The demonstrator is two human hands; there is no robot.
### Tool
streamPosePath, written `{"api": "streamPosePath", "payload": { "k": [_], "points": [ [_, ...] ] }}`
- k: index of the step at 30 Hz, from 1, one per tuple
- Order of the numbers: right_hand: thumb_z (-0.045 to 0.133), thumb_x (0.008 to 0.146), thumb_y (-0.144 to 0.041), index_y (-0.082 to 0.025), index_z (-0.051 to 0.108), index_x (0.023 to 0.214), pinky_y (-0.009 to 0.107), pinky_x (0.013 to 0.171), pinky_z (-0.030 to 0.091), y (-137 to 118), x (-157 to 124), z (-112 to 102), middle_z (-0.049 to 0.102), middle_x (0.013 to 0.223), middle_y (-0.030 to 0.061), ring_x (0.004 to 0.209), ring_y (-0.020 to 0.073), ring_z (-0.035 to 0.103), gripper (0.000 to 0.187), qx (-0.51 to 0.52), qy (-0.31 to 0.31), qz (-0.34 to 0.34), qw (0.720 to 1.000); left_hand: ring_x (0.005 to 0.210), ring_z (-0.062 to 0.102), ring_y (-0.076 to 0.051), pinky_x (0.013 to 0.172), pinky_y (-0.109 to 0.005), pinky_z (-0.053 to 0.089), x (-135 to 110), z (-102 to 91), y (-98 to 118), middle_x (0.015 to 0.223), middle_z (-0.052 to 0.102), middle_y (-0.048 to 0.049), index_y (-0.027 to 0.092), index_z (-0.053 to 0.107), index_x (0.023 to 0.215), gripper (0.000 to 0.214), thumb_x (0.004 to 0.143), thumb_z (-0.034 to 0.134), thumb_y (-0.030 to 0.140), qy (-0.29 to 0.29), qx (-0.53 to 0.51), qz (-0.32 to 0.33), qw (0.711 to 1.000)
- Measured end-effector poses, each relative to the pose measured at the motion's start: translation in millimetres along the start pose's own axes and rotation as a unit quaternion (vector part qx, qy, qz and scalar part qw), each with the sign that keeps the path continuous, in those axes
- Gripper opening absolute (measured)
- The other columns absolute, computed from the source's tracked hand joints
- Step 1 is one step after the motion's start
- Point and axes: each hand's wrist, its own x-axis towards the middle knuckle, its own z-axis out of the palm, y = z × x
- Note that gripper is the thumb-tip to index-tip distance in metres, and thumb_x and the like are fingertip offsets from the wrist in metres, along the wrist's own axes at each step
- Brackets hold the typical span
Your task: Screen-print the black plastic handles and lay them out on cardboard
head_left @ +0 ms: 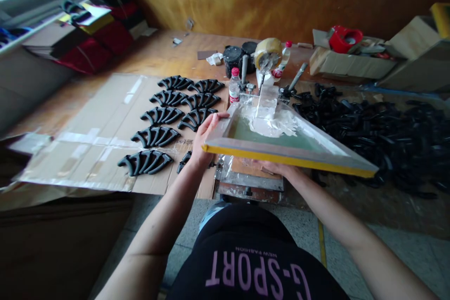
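Note:
A screen-printing frame [239,150] with a yellow front edge is tilted up over a metal-edged base [249,180]. My left hand [207,138] grips its left corner, fingers along the side. White ink [272,124] lies spread on the green mesh, and a flat scraper [267,101] stands in it. Beneath the raised frame my right hand [276,168] reaches over the base; its fingers are mostly hidden, and whether they hold anything does not show. Fan-shaped groups of black curved parts [156,137] lie in two columns on cardboard to the left.
A heap of black parts [383,136] covers the right side. Behind the frame stand a red-capped bottle [234,86], black tubs [232,58] and a tape roll [269,54]. An open cardboard box [337,63] holds a red tape roll [346,39]. Stacked boxes [87,40] sit back left.

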Motion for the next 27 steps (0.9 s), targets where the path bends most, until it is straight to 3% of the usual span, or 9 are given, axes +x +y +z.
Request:
{"api": "streamPosePath", "payload": {
  "k": [3, 6, 8, 11, 13, 17, 21, 25, 27],
  "points": [
    [0.054, 0.087, -0.061, -0.016, 0.042, 0.146, 0.049, 0.117, 0.026, -24.5, 9.7, 14.1, 0.039, 0.152, 0.0141, 0.141, 0.0316, 0.033, 0.075, -0.019, -0.039, -0.056, 0.997, 0.066, 0.058, -0.012, 0.059, -0.024, 0.049, 13.8, 9.0, 8.0, 0.082, 0.064, -0.0032, 0.019, 0.067, 0.099, 0.043, 0.087, 0.051, 0.057, -0.008, -0.011, 0.033, 0.999],
    [0.055, 0.085, -0.063, -0.007, 0.035, 0.149, 0.049, 0.121, 0.017, -35.0, -0.3, 12.9, 0.026, 0.156, 0.0189, 0.147, 0.0311, 0.02, 0.087, -0.027, -0.045, -0.098, 0.994, 0.056, 0.057, -0.011, 0.049, -0.022, 0.047, 20.8, 14.1, 14.4, 0.074, 0.063, -0.0019, 0.021, 0.064, 0.105, 0.039, 0.086, 0.052, 0.053, -0.019, -0.017, 0.008, 1.0],
    [0.057, 0.085, -0.062, -0.007, 0.043, 0.144, 0.048, 0.119, 0.022, -39.4, -15.6, 6.4, 0.032, 0.153, 0.0201, 0.145, 0.0311, 0.024, 0.082, -0.005, -0.048, -0.122, 0.991, 0.055, 0.058, -0.011, 0.049, -0.021, 0.047, 22.9, 15.8, 16.9, 0.072, 0.063, -0.0011, 0.021, 0.062, 0.106, 0.037, 0.086, 0.053, 0.051, -0.016, -0.019, -0.005, 1.0],
    [0.053, 0.093, -0.049, -0.015, 0.064, 0.126, 0.046, 0.115, 0.034, -44.7, -33.1, -5.6, 0.057, 0.136, 0.0149, 0.135, 0.0262, 0.045, 0.049, 0.059, -0.052, -0.165, 0.983, 0.053, 0.058, -0.01, 0.049, -0.02, 0.047, 24.5, 17.7, 17.5, 0.069, 0.063, -0.0003, 0.021, 0.062, 0.106, 0.038, 0.086, 0.053, 0.052, -0.003, -0.021, -0.008, 1.0],
    [0.048, 0.097, -0.037, -0.019, 0.068, 0.119, 0.044, 0.112, 0.039, -45.7, -32.1, -11.2, 0.064, 0.128, 0.0104, 0.127, 0.022, 0.054, 0.034, 0.102, -0.023, -0.154, 0.983, 0.053, 0.059, -0.01, 0.048, -0.02, 0.047, 25.3, 19.0, 17.3, 0.067, 0.062, 0.0, 0.021, 0.062, 0.106, 0.039, 0.086, 0.053, 0.052, 0.003, -0.026, -0.007, 1.0],
    [0.048, 0.097, -0.03, -0.019, 0.054, 0.137, 0.044, 0.114, 0.038, -40.3, -5.3, -6.6, 0.049, 0.145, 0.0107, 0.137, 0.022, 0.043, 0.042, 0.103, 0.061, -0.062, 0.991, 0.053, 0.059, -0.01, 0.048, -0.019, 0.048, 26.3, 20.9, 18.9, 0.067, 0.063, 0.0006, 0.021, 0.062, 0.108, 0.035, 0.086, 0.054, 0.047, -0.007, -0.049, -0.009, 0.999],
    [0.056, 0.093, -0.032, -0.014, 0.054, 0.137, 0.052, 0.115, 0.032, -40.3, 4.1, 7.6, 0.045, 0.147, 0.0144, 0.14, 0.0286, 0.036, 0.047, 0.061, 0.027, -0.051, 0.996, 0.052, 0.058, -0.009, 0.048, -0.019, 0.047, 26.6, 19.8, 18.4, 0.067, 0.063, 0.0012, 0.021, 0.062, 0.107, 0.032, 0.084, 0.056, 0.042, -0.008, -0.058, -0.005, 0.998],
    [0.05, 0.097, -0.031, -0.019, 0.069, 0.115, 0.044, 0.112, 0.039, -46.7, -24.9, -4.6, 0.066, 0.126, 0.0083, 0.124, 0.0217, 0.057, 0.03, 0.155, -0.03, -0.108, 0.981, 0.054, 0.058, -0.01, 0.048, -0.02, 0.048, 24.2, 16.9, 12.2, 0.075, 0.064, -0.0009, 0.02, 0.062, 0.106, 0.032, 0.084, 0.055, 0.042, -0.012, -0.05, 0.009, 0.999],
    [0.048, 0.097, -0.031, -0.024, 0.072, 0.107, 0.037, 0.103, 0.048, -39.5, -42.3, -18.6, 0.073, 0.111, 0.0027, 0.107, 0.0179, 0.067, 0.027, 0.224, -0.032, -0.075, 0.971, 0.059, 0.059, -0.011, 0.049, -0.02, 0.048, 21.0, 16.4, 10.4, 0.084, 0.065, -0.0026, 0.021, 0.064, 0.105, 0.032, 0.084, 0.054, 0.043, -0.009, -0.023, 0.023, 0.999]
  ]
}}
